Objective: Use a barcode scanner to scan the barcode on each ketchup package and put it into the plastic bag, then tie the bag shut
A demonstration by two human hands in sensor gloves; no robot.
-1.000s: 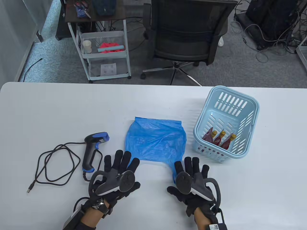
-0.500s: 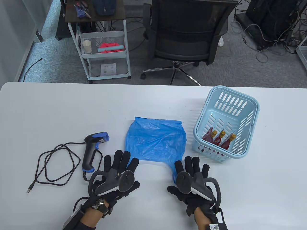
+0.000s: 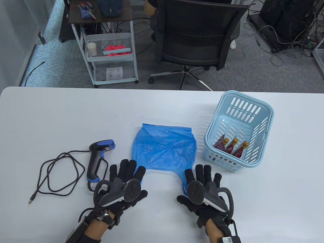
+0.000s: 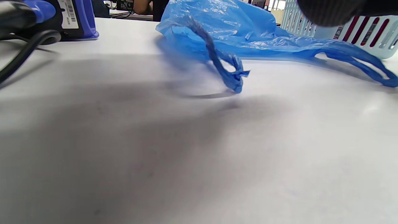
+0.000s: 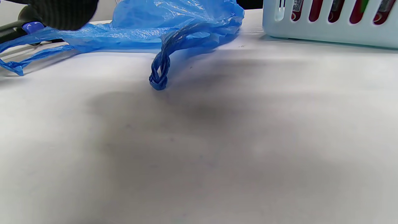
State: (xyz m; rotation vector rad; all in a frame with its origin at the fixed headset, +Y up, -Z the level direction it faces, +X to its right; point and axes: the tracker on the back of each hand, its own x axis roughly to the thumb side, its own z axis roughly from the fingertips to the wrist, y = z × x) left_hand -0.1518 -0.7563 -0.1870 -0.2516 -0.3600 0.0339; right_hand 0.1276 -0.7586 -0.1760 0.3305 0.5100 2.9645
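Both hands lie flat with fingers spread low in the frame, left hand (image 3: 124, 186), right hand (image 3: 203, 188), trackers hiding the knuckles. Just above: flat plastic bag (image 3: 164, 149), barcode scanner (image 3: 97, 158) left. Ketchup packages (image 3: 231, 146) sit in the basket (image 3: 265, 111), right; only the wrist views show the bag's twisted handles (image 5: 160, 71).

Both flat hands flank the blue plastic bag (image 3: 164, 149) on the table (image 3: 76, 114).

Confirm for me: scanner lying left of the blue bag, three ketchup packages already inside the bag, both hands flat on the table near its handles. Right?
Not quite. The three ketchup packages are in the light blue basket to the right of the blue bag, not inside the bag, as the table view shows. The scanner does lie left of the bag, and the left hand and right hand are by its handles.
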